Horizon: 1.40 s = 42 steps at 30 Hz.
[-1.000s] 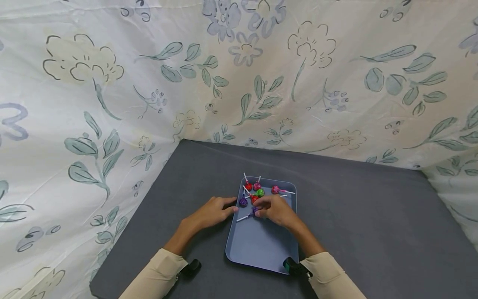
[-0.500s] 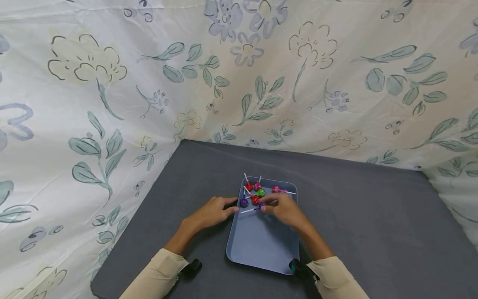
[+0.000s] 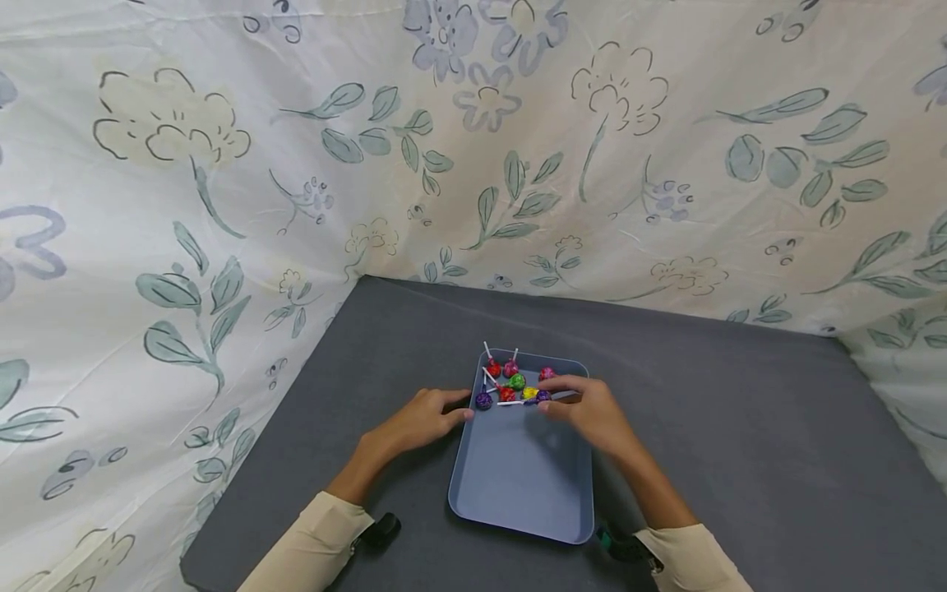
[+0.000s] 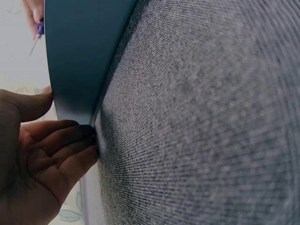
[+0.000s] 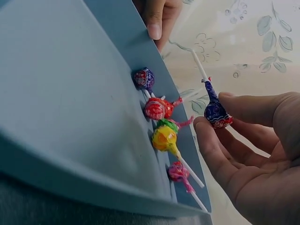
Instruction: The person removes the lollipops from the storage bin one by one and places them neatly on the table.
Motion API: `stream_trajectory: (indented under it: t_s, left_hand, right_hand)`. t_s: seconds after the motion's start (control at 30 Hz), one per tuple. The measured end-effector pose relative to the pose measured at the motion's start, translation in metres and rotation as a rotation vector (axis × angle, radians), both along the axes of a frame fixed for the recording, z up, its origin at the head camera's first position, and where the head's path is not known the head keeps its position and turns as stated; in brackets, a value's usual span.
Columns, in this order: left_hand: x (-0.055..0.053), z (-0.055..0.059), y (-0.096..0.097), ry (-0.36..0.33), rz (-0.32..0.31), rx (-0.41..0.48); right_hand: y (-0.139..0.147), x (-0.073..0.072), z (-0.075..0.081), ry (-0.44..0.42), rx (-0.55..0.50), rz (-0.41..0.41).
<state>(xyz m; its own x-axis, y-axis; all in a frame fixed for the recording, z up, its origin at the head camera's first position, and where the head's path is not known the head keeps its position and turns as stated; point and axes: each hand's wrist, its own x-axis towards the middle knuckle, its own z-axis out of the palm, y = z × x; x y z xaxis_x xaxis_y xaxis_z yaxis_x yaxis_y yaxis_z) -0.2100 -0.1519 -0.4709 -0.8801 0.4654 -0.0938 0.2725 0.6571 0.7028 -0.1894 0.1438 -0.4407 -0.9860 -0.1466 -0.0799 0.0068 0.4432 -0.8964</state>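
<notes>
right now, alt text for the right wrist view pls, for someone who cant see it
A right hand pinches a purple-wrapped lollipop by its head, the white stick pointing up, just above a blue tray. Four more lollipops, purple, red, yellow and pink, lie in the tray. The left hand's fingers touch its far rim.

Head view evenly and softly lit, no glare; wide-angle bending toward the edges. A faint shadow lies on the tray (image 3: 518, 485) just below the right hand (image 3: 592, 415). Left wrist view dim, the left hand (image 4: 33, 168) dark and soft-focused. Right wrist view bright, near fingers slightly blurred.
</notes>
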Motion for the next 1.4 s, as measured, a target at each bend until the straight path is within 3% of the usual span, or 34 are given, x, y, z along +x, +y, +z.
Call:
stream_trajectory:
  t_s: [0.3, 0.6, 1.17, 1.4]
  left_hand:
    - [0.0, 0.0, 0.0, -0.005, 0.011, 0.0]
    - [0.001, 0.0, 0.0, -0.007, -0.002, 0.014]
    - [0.001, -0.001, 0.0, 0.022, -0.01, 0.007]
    - [0.002, -0.001, 0.0, 0.017, -0.01, 0.012]
  right_hand:
    - [0.019, 0.006, 0.001, 0.055, -0.022, -0.042]
    - [0.039, 0.014, 0.003, 0.04, -0.026, -0.117]
    - [0.082, 0.024, -0.016, 0.081, -0.109, -0.21]
    - [0.099, 0.023, -0.024, 0.099, -0.089, -0.243]
